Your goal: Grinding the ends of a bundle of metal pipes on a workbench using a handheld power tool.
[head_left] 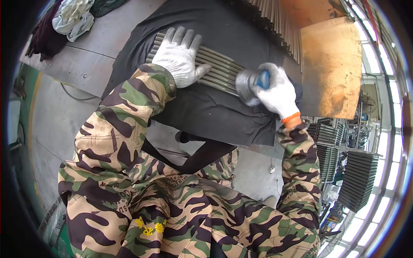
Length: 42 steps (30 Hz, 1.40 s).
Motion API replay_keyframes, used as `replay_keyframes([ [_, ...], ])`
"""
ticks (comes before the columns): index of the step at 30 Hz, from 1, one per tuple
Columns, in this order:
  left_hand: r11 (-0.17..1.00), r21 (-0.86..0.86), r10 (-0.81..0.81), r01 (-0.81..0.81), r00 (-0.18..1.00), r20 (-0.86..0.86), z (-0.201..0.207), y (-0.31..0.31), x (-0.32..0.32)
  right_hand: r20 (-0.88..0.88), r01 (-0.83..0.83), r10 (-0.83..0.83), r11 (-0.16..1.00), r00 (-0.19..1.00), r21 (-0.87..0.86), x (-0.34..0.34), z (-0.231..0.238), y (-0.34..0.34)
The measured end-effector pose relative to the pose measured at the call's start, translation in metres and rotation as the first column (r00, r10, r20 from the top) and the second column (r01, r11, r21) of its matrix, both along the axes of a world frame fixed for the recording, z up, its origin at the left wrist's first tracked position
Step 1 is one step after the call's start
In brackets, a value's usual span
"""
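Observation:
A row of slim metal tubes (219, 69) lies side by side on a black cloth (202, 103). My left hand (178, 58), in a white glove with grey fingertips, presses flat across their left part, fingers stretched out and thumb apart. In my gloved right hand (277, 90) is a round palm sander (248, 86) with a blue top and a silvery body. The sander rests at the right ends of the tubes, and its underside is hidden. My right fingers wrap over its blue top.
Many more tubes (275, 21) are stacked at the far right of the table, beside a brown-stained board (331, 69). Crumpled cloths (71, 19) lie at the far left on the metal tabletop (101, 43). Bundled tubes (357, 180) stand on a rack at the right.

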<state>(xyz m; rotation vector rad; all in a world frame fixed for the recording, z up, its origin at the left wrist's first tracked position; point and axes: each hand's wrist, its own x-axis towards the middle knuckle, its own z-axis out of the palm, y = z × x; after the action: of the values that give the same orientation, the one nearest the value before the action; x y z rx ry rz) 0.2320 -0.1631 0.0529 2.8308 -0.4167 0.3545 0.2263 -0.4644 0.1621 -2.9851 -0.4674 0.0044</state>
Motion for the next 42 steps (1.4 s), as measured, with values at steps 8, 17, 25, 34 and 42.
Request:
replay_keyframes([
  [8, 0.998, 0.042, -0.030, 0.036, 0.993, -0.118, 0.017, 0.002, 0.011, 0.035, 0.061, -0.060, 0.998, 0.998, -0.034, 0.023, -0.010, -0.006],
  [17, 0.984, 0.172, -0.039, 0.048, 0.998, -0.053, 0.049, 0.011, 0.024, 0.123, -0.001, -0.009, 0.997, 0.992, 0.082, 0.007, -0.007, 0.003],
  [25, 0.955, 0.246, -0.192, 0.168, 0.978, 0.081, 0.044, 0.019, 0.017, 0.133, 0.052, -0.060, 0.997, 0.989, 0.061, 0.015, 0.000, 0.013],
  [34, 0.958, 0.203, -0.215, 0.204, 0.976, 0.034, 0.046, 0.022, 0.003, 0.156, -0.075, 0.067, 0.996, 0.986, 0.047, 0.011, 0.009, 0.028],
  [42, 0.986, 0.145, -0.102, 0.085, 0.988, 0.119, 0.044, -0.005, 0.016, 0.310, -0.190, 0.159, 0.979, 0.937, 0.075, 0.015, 0.001, 0.018],
])
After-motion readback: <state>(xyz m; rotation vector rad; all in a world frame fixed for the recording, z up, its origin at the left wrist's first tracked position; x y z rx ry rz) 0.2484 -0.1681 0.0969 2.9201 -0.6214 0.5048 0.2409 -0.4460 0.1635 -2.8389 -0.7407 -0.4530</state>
